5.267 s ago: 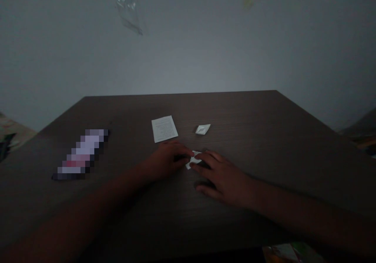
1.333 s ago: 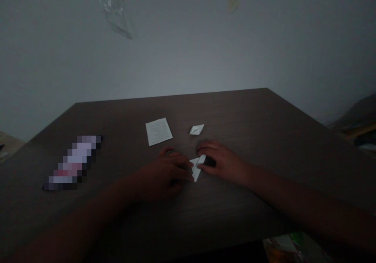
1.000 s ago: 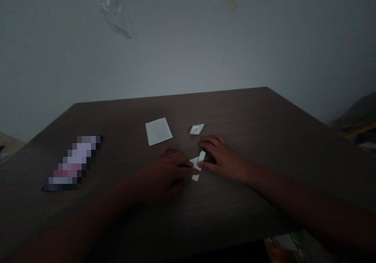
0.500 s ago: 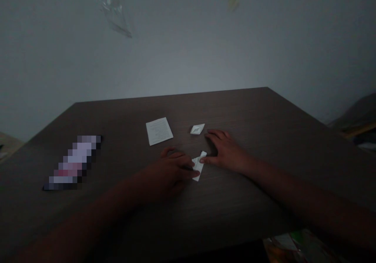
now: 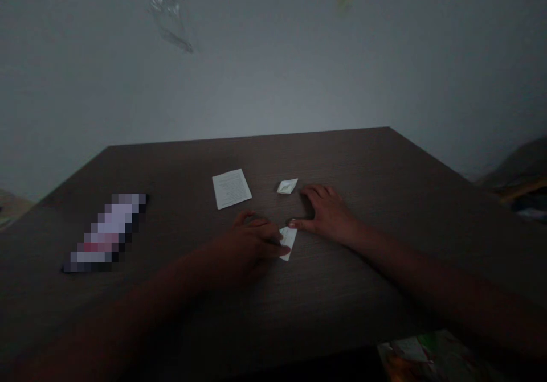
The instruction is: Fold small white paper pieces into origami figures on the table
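Dark table (image 5: 363,165), pale wall (image 5: 273,74). Half-open left hand (image 5: 248,248) and spread right hand (image 5: 332,217) touch white paper (image 5: 290,235) beneath; long axis slants away, rightward.

The light is dim, the wall (image 5: 290,74) palest mid-frame, the table (image 5: 342,157) near-black toward its front.

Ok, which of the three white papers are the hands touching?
The narrow folded paper at the front; the square printed sheet and small diamond-shaped piece lie farther back, untouched.

On feed I see dk brown, fine-streaked table (image 5: 350,160), white sheet (image 5: 232,189) w/ grey print, white slip (image 5: 289,235) w/ faint marks, grey wall (image 5: 273,74), blk-edged phone (image 5: 106,228) w/ lilac/pink screen.
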Demonstrator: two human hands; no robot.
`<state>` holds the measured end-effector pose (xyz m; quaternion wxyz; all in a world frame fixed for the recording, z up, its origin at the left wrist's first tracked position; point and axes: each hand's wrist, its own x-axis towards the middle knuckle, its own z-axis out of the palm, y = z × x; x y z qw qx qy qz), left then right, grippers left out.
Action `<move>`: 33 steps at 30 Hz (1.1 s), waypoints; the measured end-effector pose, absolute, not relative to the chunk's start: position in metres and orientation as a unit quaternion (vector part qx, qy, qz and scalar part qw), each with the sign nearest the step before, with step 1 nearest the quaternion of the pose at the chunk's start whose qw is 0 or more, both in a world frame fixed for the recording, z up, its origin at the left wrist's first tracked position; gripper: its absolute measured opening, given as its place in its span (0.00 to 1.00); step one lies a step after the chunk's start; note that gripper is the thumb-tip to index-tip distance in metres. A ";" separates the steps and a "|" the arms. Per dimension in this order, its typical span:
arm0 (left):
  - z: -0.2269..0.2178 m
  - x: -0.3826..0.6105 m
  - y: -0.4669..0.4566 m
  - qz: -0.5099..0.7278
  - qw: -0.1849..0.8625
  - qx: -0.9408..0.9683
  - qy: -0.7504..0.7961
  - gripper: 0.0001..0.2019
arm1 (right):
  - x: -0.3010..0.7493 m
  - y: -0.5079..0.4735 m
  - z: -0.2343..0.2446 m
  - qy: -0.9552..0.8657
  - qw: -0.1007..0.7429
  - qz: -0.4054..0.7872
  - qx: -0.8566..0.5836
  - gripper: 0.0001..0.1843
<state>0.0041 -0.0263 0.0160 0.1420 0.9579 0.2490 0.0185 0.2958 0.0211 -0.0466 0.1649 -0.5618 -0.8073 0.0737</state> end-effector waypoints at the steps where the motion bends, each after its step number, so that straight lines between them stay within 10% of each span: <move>1: 0.015 0.004 -0.026 0.017 0.135 0.959 0.250 0.24 | 0.295 0.021 -0.046 -0.806 0.162 0.073 -0.565 0.47; 18: 0.007 0.006 -0.026 0.054 0.153 0.958 0.236 0.23 | 0.299 0.026 -0.054 -0.820 0.248 0.074 -0.510 0.21; 33: 0.003 0.007 -0.027 0.062 0.155 0.962 0.215 0.22 | 0.290 -0.010 -0.038 -0.859 0.261 0.074 -0.433 0.24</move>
